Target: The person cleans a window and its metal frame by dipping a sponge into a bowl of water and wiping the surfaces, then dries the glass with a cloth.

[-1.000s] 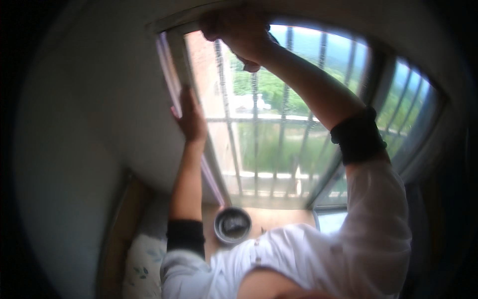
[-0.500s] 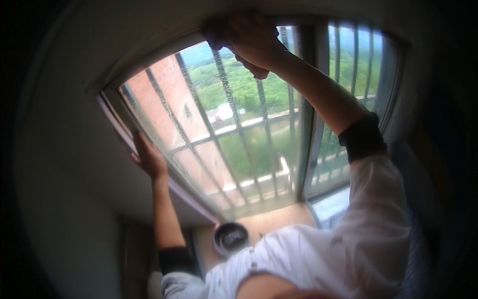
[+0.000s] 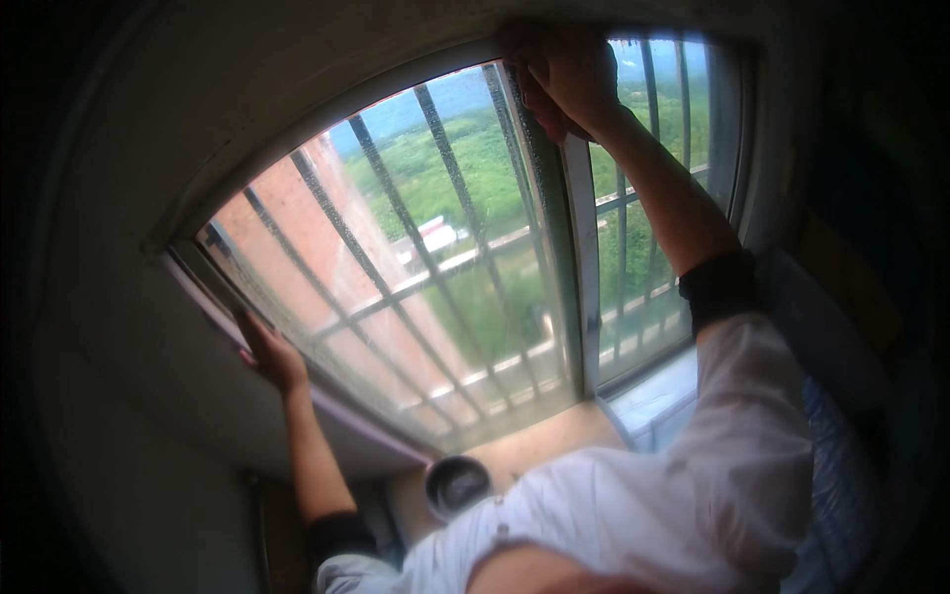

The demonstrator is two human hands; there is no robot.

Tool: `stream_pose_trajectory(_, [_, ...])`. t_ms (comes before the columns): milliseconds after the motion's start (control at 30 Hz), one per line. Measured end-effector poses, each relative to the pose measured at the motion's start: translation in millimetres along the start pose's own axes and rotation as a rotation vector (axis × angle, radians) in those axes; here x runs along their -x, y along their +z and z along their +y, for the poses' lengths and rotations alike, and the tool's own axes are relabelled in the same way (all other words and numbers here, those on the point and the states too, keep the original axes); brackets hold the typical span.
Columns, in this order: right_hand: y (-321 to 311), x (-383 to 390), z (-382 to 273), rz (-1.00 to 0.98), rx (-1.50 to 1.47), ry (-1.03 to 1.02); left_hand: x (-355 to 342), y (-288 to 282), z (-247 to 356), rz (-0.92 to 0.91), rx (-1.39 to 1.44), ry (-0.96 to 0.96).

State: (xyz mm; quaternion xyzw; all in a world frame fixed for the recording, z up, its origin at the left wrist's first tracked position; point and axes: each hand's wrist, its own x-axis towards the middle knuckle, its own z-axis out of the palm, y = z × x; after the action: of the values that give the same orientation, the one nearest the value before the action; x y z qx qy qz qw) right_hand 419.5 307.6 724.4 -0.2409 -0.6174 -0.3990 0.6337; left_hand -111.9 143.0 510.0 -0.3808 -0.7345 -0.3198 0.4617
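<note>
A large window pane [image 3: 435, 287], spotted with drops near its top, fills the middle of the view. My right hand [image 3: 576, 77] is raised to the upper right corner of this pane, closed on a dark reddish cloth [image 3: 542, 107]. The cloth lies against the upright frame [image 3: 584, 247] between the two panes; part of it is hidden behind my fingers. Over on the left, my left hand [image 3: 272, 354] rests against the window's side edge [image 3: 336, 411], its fingers stretched out along it and the thumb apart. It holds no loose thing.
Dark metal bars [image 3: 396, 208] stand outside the glass. Below the window a dark round bucket [image 3: 458, 485] sits on a tan surface [image 3: 534, 436], close to my body. The second pane [image 3: 643, 238] is on the right, above a pale blue-white ledge [image 3: 648, 396].
My right hand has moved the cloth rightward along the top of the pane to the upright frame. My left hand stays at the side edge. The whole view has shifted slightly.
</note>
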Motion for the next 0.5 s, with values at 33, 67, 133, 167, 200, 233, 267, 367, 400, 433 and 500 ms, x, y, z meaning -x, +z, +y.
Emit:
stream_pose_trajectory(33, [5, 1, 1, -0.053, -0.07, 0.212, 0, 1, 0, -0.009, -0.001, -0.007])
stream_pose_trajectory(67, [11, 2, -1, -0.107, -0.141, 0.42, -1, 2, -1, -0.013, -0.013, -0.016])
stream_pose_trajectory(133, [23, 6, -7, 0.141, -0.115, 0.414, -1, 5, 0, 0.012, 0.01, -0.012])
stream_pose_trajectory(167, [27, 10, -12, 0.264, -0.099, 0.412, -1, 5, 0, 0.012, 0.004, -0.006])
stream_pose_trajectory(200, [29, 14, -16, 0.227, -0.086, 0.377, -1, 5, 1, 0.033, 0.019, -0.007])
stream_pose_trajectory(233, [29, 21, -21, 0.189, -0.069, 0.343, -1, 5, 2, 0.039, 0.024, -0.006])
stream_pose_trajectory(267, [27, 28, -25, 0.138, -0.052, 0.322, -1, 3, 3, 0.012, 0.008, -0.03])
stream_pose_trajectory(367, [8, 51, -33, -0.103, 0.057, 0.274, -3, -7, 6, -0.009, -0.021, -0.033])
stream_pose_trajectory(400, [1, 55, -32, -0.232, 0.12, 0.232, -5, -12, 7, -0.02, -0.015, -0.026])
stream_pose_trajectory(433, [-6, 56, -30, -0.224, 0.106, 0.242, -8, -17, 8, -0.03, -0.021, -0.026])
stream_pose_trajectory(500, [-12, 50, -23, 0.015, -0.013, 0.276, -16, -27, 11, -0.024, -0.037, -0.013])
